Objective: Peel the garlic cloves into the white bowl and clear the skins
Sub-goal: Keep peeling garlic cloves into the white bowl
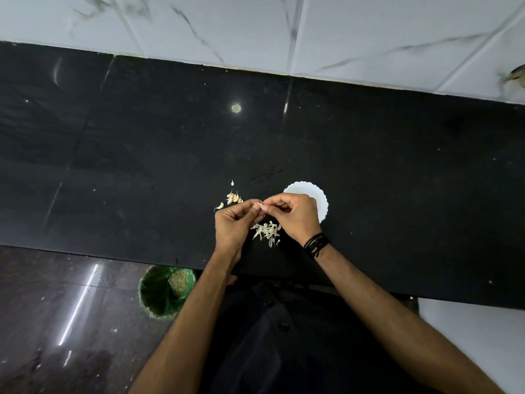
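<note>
Two hands meet over the glossy black stone tabletop [142,155]. Nearest lies a loose heap of pale papery garlic skins [267,231], probably left to fall there for one later sweep. Above it, the left hand [231,223] and right hand [295,213] each pinch one small cream garlic cloves' member, the clove in work [258,205]. Beyond wait unpeeled cloves [233,197], and the white scalloped bowl [318,196] sits by the right hand for a short drop.
</note>
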Demonstrator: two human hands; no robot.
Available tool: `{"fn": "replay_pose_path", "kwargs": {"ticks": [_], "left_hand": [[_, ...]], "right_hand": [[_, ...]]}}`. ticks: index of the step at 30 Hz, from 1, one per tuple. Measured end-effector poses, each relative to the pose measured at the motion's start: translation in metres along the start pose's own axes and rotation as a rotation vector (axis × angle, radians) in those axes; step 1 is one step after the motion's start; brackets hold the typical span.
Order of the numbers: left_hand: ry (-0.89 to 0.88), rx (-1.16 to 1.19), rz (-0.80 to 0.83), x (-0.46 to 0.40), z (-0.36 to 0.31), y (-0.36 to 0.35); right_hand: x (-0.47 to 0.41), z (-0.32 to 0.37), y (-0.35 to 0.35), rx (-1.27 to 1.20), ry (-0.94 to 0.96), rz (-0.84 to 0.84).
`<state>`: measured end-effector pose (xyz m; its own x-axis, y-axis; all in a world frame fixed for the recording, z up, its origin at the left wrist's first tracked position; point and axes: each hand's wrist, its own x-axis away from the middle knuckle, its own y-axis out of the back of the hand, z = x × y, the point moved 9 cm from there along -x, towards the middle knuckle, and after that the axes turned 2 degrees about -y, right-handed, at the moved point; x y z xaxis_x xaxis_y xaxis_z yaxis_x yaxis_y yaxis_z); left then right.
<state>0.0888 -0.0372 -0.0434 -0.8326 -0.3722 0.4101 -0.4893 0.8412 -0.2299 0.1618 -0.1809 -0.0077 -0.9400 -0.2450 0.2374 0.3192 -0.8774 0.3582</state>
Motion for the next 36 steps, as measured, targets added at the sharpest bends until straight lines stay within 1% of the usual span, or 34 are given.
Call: {"fn": "replay_pose_path", "kwargs": {"ticks": [5,10,14,19,25,27,31,36], "left_hand": [[-0.001,0.015,-0.026,0.001,0.001,0.001],[-0.025,0.029,-0.079,0.002,0.002,0.004],[-0.029,0.040,-0.087,0.004,0.003,0.007],[-0.021,0.038,-0.080,0.007,0.003,0.007],[-0.020,0.029,-0.072,0.006,0.004,0.009],[-0.023,0.014,-0.066,0.006,0.004,0.009],[-0.022,-0.033,-0.079,0.006,0.007,0.009],[-0.084,-0.116,-0.056,0.003,-0.001,0.002]], "right_hand": [[0.007,0.009,-0.002,0.100,0.131,-0.083],[0.008,0.007,-0.008,0.151,0.138,-0.105],[0.006,0.006,-0.012,0.154,0.121,-0.059],[0.006,-0.001,-0.016,0.105,0.043,0.004],[0.005,-0.006,-0.021,0.104,0.019,0.048],[0.006,-0.007,-0.023,0.136,0.023,0.069],[0.007,-0.004,-0.027,0.285,0.095,0.090],[0.007,0.004,-0.027,0.350,0.139,0.082]]}}
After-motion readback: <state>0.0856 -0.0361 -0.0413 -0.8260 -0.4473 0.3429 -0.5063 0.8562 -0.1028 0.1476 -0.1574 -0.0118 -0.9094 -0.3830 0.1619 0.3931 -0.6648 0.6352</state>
